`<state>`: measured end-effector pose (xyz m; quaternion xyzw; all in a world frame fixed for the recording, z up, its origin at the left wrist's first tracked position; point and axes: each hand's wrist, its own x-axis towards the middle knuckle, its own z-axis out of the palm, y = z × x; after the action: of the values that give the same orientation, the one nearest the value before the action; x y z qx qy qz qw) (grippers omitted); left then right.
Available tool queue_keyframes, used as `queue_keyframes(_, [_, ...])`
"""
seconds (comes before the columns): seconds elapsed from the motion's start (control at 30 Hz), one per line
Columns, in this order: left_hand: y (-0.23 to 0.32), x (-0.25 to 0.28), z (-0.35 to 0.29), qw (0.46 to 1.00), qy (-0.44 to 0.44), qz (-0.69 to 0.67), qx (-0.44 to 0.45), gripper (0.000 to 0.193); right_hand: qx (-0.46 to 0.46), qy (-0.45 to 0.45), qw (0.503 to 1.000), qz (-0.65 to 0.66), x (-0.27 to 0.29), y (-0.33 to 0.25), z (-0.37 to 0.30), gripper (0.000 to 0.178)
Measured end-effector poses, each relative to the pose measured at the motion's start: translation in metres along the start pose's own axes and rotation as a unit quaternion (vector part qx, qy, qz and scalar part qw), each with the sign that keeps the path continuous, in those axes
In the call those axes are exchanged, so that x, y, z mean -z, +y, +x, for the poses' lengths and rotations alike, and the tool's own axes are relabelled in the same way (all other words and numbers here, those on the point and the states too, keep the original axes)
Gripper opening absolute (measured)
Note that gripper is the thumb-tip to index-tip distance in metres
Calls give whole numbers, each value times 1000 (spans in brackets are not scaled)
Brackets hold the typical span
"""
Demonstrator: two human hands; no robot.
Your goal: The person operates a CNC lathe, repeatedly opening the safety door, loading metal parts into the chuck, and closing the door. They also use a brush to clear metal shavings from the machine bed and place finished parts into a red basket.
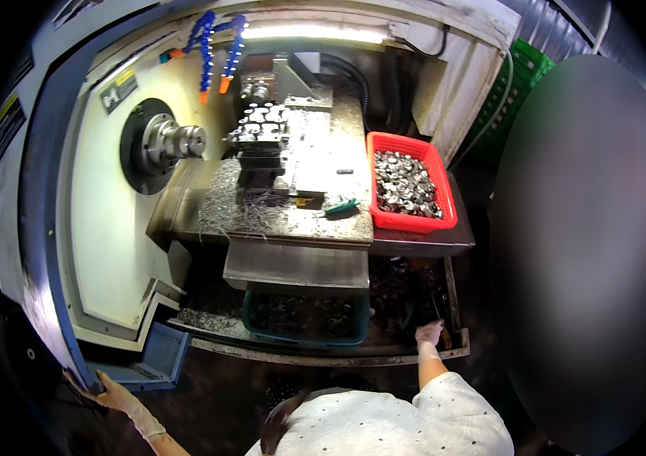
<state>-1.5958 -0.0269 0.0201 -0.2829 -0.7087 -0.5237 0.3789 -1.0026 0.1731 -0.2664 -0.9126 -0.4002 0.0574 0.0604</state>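
Observation:
My left hand [114, 394], in a thin pale glove, grips the lower edge of the blue-grey machine door [55, 304], thumb on one side and fingers on the other. My right hand [429, 333], also gloved, is closed low at the right end of the chip tray [323, 354]. A thin rod seems to rise from its fingers, but I cannot make out what it is. Beyond my hands stands a lathe with a round chuck [178, 142] at left. Several tool holders [262, 125] sit on its slide, near stringy metal shavings [243, 213].
A red basket [414, 226] full of small metal parts stands right of the slide. Beneath the metal ledge [296, 266] is a teal bin [304, 340] with dark pieces inside. A green-handled tool [342, 207] lies on the slide. Blue coolant hoses [207, 57] hang above. A green crate [524, 64] stands behind.

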Motion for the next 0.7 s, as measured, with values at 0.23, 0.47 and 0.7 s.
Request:
queue_keyframes(0.23, [34, 5, 2, 1000, 3, -3, -15, 51, 17, -288, 614, 735, 141, -17, -47, 44])
queue_keyframes(0.47, [34, 5, 2, 999, 5, -16, -34, 55, 196, -424, 401, 788, 279, -259, -192, 30])
queue_keyframes(0.7, [37, -2, 3, 998, -39, -51, -17, 57, 85, -415, 432, 796, 214, -494, -257, 37])
